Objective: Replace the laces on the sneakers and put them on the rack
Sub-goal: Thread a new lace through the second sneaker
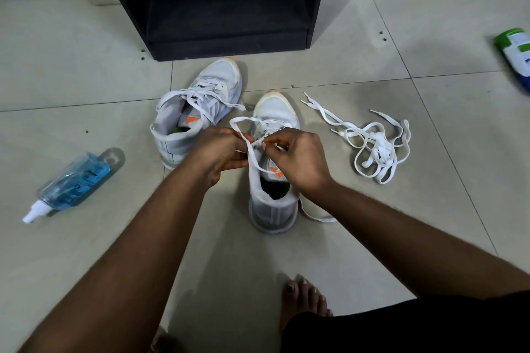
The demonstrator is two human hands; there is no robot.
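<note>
While our left hand (222, 152) and right hand (298, 160) work close together over the near sneaker (272, 180), both pinch the same lace (252, 157): left fingers curl round one strand, right fingertips nip it at the eyelets. A loop arches just beyond our knuckles, and a loose end trails on the floor (372, 43) under our right wrist. We judge the lace soft, flat and light, so it will flop and twist; holding it near the stiff tip should steer it best. Just past our left hand lies the other sneaker (198, 114), laced, tipped on its side. Right of our right hand sits a tangle of spare laces (375, 146). Ahead of both hands stands the dark rack (223, 8). Left of our left forearm lies a blue spray bottle (74, 180).
</note>
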